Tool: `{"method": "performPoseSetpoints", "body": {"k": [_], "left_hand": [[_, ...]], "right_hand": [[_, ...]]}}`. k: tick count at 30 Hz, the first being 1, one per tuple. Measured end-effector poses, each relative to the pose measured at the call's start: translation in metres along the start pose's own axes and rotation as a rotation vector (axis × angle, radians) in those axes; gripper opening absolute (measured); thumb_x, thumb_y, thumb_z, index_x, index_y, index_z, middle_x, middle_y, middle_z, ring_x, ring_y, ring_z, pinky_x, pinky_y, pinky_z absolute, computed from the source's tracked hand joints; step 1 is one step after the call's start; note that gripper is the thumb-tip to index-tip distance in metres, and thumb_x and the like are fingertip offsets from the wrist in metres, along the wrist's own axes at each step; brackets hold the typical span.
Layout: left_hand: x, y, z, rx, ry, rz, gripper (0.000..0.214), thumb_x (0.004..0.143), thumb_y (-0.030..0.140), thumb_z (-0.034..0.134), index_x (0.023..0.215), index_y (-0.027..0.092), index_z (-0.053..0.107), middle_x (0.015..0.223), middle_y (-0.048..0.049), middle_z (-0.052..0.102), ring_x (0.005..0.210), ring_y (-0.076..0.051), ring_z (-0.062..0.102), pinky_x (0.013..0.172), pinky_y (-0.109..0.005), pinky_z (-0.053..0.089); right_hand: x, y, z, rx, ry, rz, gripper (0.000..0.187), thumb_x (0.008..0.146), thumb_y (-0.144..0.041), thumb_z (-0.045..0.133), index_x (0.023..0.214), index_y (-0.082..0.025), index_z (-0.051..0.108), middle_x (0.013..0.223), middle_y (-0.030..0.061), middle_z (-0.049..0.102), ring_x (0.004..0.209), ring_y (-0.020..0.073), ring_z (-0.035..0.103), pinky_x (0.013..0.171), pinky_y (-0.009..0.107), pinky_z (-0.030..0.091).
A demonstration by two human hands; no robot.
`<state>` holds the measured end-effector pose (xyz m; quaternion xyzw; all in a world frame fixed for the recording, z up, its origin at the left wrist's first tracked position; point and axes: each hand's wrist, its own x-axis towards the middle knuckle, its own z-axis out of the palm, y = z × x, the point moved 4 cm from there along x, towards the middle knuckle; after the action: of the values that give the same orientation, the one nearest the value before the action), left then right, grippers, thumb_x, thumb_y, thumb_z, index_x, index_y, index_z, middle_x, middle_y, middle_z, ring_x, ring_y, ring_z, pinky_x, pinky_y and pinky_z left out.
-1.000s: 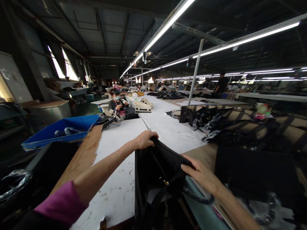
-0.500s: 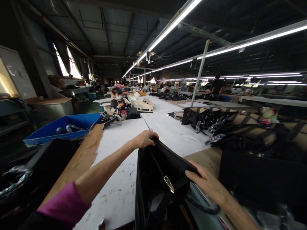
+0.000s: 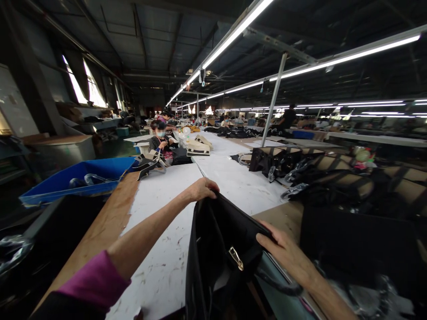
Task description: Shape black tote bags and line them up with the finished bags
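Note:
A black handbag (image 3: pixel 208 249) stands tilted at the near edge of the white-covered table (image 3: pixel 163 218), its mouth gaping toward me. My left hand (image 3: pixel 204 188) pinches the far corner of its top rim between thumb and fingers. On the right side of the same rim, my right hand (image 3: pixel 275 242) grips with the thumb inside and the fingers behind, partly hidden. A gold metal zipper pull (image 3: pixel 236 258) shows inside the bag. One dark handle (image 3: pixel 278 284) hangs below my right hand. The bag's bottom is lost in shadow.
Black-and-tan bags (image 3: pixel 333 169) with plastic-wrapped handles crowd the right side. A blue bin (image 3: pixel 80 178) stands at left, with a black bag (image 3: pixel 63 235) nearer me. Beyond the table sits a co-worker (image 3: pixel 162 140), near beige bag pieces (image 3: pixel 198 146). A metal post (image 3: pixel 274 100) rises ahead.
Both hands keep hold of the bag's rim. The bag's mouth looks slightly wider, and the view has shifted a little to the right.

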<state>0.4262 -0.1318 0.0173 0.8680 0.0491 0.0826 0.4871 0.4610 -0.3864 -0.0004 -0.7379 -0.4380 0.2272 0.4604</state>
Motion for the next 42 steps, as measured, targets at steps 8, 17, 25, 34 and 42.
{"method": "performPoseSetpoints", "body": {"k": [8, 17, 25, 34, 42], "left_hand": [[-0.006, 0.001, -0.001, -0.070, 0.012, -0.074, 0.019, 0.053, 0.014, 0.056, 0.071, 0.012, 0.062, 0.062, 0.0014, 0.062, 0.060, -0.013, 0.054, 0.061, -0.024, 0.043], [-0.015, 0.004, 0.004, -0.087, 0.061, -0.013, 0.016, 0.059, 0.019, 0.055, 0.071, 0.012, 0.061, 0.064, 0.0002, 0.059, 0.061, -0.011, 0.051, 0.060, -0.022, 0.040], [-0.020, 0.010, 0.003, 0.043, 0.071, -0.005, 0.018, 0.060, 0.023, 0.053, 0.072, 0.013, 0.062, 0.066, 0.0002, 0.060, 0.066, -0.013, 0.052, 0.064, -0.023, 0.041], [-0.031, 0.002, 0.000, -0.235, 0.022, -0.063, 0.014, 0.054, 0.017, 0.059, 0.067, 0.012, 0.061, 0.059, 0.0026, 0.057, 0.056, -0.009, 0.048, 0.058, -0.021, 0.037], [-0.033, 0.007, 0.001, -0.206, 0.043, -0.025, 0.012, 0.055, 0.014, 0.056, 0.066, 0.012, 0.060, 0.056, 0.0037, 0.054, 0.054, -0.008, 0.046, 0.057, -0.020, 0.035]], "right_hand": [[0.003, -0.006, -0.002, -0.051, 0.051, -0.009, 0.044, 0.080, -0.040, 0.042, 0.117, -0.019, 0.050, 0.106, 0.0027, 0.060, 0.096, 0.0228, 0.052, 0.087, 0.031, 0.038], [-0.004, -0.015, -0.004, -0.425, 0.407, -0.112, 0.027, 0.076, -0.031, 0.048, 0.101, -0.023, 0.056, 0.103, 0.0022, 0.055, 0.091, 0.0184, 0.051, 0.079, 0.028, 0.040], [-0.001, -0.028, 0.008, -0.623, 0.454, -0.065, 0.024, 0.078, -0.034, 0.045, 0.095, -0.025, 0.059, 0.091, 0.0026, 0.059, 0.077, 0.0189, 0.054, 0.066, 0.030, 0.039], [0.010, -0.025, 0.002, -0.352, 0.418, -0.004, 0.021, 0.073, -0.035, 0.048, 0.075, -0.021, 0.064, 0.072, -0.0002, 0.061, 0.066, 0.0154, 0.052, 0.063, 0.027, 0.037], [0.019, -0.028, 0.002, -0.190, 0.215, 0.101, 0.020, 0.068, -0.034, 0.053, 0.071, -0.018, 0.063, 0.062, -0.0018, 0.060, 0.061, 0.0151, 0.052, 0.055, 0.024, 0.036]]}}
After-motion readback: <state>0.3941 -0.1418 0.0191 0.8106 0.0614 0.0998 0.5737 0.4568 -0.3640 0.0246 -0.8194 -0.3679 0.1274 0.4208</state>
